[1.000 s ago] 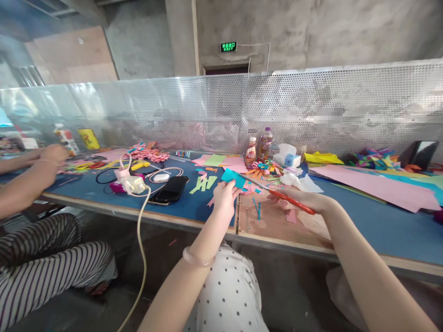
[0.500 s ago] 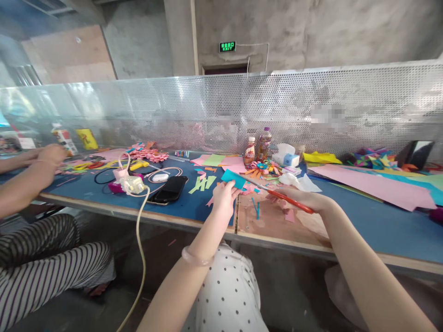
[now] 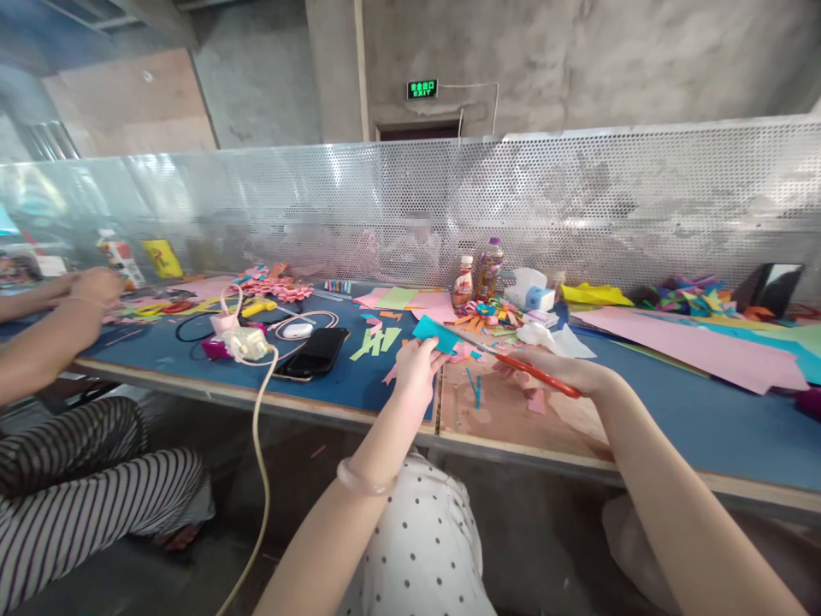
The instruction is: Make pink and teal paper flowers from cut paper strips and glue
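My left hand (image 3: 416, 366) pinches a small piece of blue paper (image 3: 431, 332) above the table's front part. In my right hand (image 3: 564, 375) is a pair of scissors with orange-red handles (image 3: 545, 376); the fingers are partly hidden behind them. The blades point left and lie along the edge of the blue paper; I cannot tell whether they are apart. Thin blue paper strips (image 3: 477, 390) and pink scraps (image 3: 536, 400) lie on the brown board (image 3: 493, 436) below. Light green strips (image 3: 378, 342) lie on the blue tabletop to the left.
A black phone (image 3: 319, 351) and a power strip with a cable (image 3: 249, 342) lie to the left. Two bottles (image 3: 463, 282), a tissue pack (image 3: 539, 298) and paper flowers (image 3: 487, 315) stand behind. Pink sheets (image 3: 699, 342) lie right. Another person's hands (image 3: 96, 287) are at far left.
Almost nothing differs. The blue paper, the scissors and both hands keep nearly the same place, and the view has shifted very slightly.
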A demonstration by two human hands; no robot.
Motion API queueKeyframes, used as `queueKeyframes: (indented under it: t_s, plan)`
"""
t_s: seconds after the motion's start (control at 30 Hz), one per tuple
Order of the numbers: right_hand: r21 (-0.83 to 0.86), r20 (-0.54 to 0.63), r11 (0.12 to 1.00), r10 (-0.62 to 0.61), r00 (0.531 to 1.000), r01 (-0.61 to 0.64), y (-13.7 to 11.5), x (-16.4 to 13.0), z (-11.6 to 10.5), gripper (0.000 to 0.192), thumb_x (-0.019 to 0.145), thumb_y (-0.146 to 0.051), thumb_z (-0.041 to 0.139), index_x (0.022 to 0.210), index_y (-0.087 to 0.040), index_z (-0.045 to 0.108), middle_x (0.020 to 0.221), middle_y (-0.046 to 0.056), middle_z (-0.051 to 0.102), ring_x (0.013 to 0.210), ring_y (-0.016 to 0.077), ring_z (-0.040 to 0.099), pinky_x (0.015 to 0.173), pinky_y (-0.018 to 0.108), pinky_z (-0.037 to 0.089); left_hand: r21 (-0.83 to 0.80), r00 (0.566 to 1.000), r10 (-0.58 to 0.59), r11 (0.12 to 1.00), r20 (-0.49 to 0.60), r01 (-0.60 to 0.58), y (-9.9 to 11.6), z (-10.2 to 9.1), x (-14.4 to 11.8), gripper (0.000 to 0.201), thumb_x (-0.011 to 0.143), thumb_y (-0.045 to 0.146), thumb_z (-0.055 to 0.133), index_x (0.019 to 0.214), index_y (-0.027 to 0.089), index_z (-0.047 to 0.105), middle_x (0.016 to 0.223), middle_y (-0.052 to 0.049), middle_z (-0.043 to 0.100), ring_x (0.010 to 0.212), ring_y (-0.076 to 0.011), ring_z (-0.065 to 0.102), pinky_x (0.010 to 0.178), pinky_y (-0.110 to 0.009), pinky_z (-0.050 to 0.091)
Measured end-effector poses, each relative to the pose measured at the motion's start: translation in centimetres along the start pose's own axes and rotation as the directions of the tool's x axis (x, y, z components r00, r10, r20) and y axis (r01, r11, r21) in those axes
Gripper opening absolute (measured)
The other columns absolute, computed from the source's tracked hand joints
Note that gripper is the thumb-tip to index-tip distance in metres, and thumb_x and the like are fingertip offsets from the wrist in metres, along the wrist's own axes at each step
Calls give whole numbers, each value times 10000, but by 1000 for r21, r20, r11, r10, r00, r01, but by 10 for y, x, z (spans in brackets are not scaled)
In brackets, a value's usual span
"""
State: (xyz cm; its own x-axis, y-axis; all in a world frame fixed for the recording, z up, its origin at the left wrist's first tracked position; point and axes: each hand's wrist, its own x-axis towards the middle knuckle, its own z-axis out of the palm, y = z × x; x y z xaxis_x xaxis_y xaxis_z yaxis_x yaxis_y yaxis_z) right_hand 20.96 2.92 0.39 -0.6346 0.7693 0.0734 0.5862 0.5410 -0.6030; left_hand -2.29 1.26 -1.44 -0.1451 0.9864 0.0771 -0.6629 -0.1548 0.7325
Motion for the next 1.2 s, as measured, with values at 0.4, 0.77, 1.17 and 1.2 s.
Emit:
queueKeyframes:
  t_s: [0.4,0.77,1.17,1.2]
  plan:
    - [58,40,998,4,999,-6,4,1,0,401,745,-532,527,1010,-242,606,847,51,632,805,249,594,689,344,491,7,1000,-21,1000,10,21,0,1,-2,137,617,72,619,658,154,517,651,-22,653,623,-142,638,702,-300,510]
    - [-209,-124,966,130,984,-154,4,11,9,264,787,-409,440,777,-204,606,659,25,581,574,164,512,538,265,390,4,999,-43,999,-17,43,-1,0,0,153,628,56,598,644,163,490,617,-6,634,610,-139,634,740,-325,500]
    - [-155,-105,974,152,983,-167,-10,8,7,413,771,-556,470,713,-173,613,619,20,571,521,137,498,488,253,356,66,1000,2,998,-14,-1,2,4,-3,60,680,130,625,708,133,572,646,-31,645,615,-147,632,715,-331,505]
    - [-158,-100,974,146,984,-161,-11,8,6,435,774,-576,462,707,-172,608,623,18,569,513,132,495,482,251,354,68,1000,4,998,-15,-3,2,4,-3,62,679,128,626,708,133,571,647,-32,647,617,-149,633,720,-337,506]
